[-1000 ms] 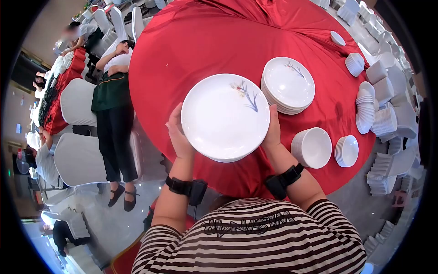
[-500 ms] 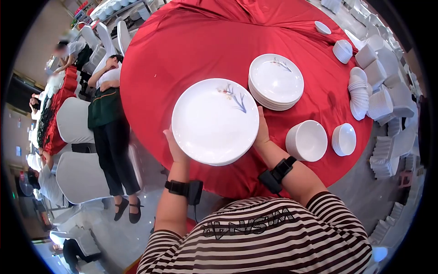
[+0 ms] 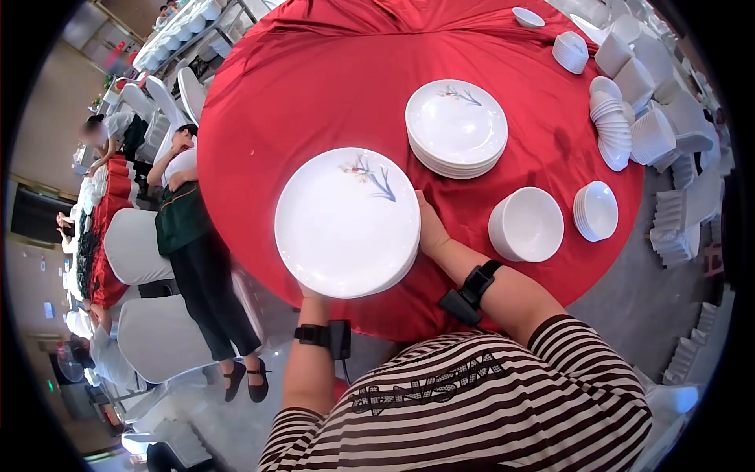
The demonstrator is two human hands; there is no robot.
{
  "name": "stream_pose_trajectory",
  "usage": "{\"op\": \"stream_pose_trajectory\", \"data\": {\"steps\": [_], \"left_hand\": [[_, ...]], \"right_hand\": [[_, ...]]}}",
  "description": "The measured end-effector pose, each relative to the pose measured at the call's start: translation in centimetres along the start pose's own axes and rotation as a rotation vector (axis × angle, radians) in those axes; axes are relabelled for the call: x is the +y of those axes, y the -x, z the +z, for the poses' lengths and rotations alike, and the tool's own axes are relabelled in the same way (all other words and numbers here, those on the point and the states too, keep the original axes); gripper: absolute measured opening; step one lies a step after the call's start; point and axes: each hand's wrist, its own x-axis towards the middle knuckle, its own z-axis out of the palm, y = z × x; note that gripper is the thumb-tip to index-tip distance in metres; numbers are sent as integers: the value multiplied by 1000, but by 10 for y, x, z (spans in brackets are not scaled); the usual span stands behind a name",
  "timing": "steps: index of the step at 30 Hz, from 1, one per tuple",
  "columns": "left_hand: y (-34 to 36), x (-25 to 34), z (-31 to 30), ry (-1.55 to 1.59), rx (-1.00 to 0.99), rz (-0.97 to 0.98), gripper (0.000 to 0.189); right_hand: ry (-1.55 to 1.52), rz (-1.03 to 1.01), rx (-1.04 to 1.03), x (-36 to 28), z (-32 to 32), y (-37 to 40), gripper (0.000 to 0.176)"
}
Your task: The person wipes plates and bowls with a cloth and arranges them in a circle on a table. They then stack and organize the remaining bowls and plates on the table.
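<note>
A stack of white plates (image 3: 346, 228) with a flower print near the rim is held between my two hands over the front of the red-clothed table (image 3: 259, 134). My right hand (image 3: 432, 226) grips the stack's right side, its fingers partly hidden by the edge. Below the front left rim, my left hand (image 3: 311, 293) supports the plates, with most of its fingers out of sight underneath. Just beyond my right hand stands a second stack of matching plates (image 3: 456, 118). Right of that hand are a stack of white bowls (image 3: 527, 224) and a tilted stack of smaller dishes (image 3: 596, 211).
More stacked bowls (image 3: 571, 52), a single small dish (image 3: 528, 17) and a leaning row of dishes (image 3: 610, 130) lie along the table's right side. At left, a person in a dark apron (image 3: 185, 208) is beside white-covered chairs (image 3: 153, 338). Other people are farther back.
The held plates have shifted left and slightly down in view, tilting so more of the stack's right side shows. My left hand is more hidden beneath them. The camera view has turned somewhat.
</note>
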Motion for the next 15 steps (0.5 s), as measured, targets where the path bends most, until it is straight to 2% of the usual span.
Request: {"op": "stream_pose_trajectory", "data": {"steps": [2,4,5,7,10,13,15], "left_hand": [[-1,-1,-2,0,22,-4,38],[-3,-4,-4,-19,41,4,38],[-4,-6,-5,-27,49,11,38],[-5,-7,-7,-44,73,30,38],[-7,-11,-11,-71,104,63,37],[-9,-13,-11,-96,114,104,37],[-8,-12,-7,-108,90,120,36]], "right_hand": [[-397,220,95,3,2,-1,37],[-861,411,241,20,5,-7,42],[-631,431,232,27,1,-2,45],[-169,460,204,-9,3,6,50],[-607,399,206,31,4,4,51],[-748,352,135,59,1,3,50],[-569,292,105,64,-2,5,50]]}}
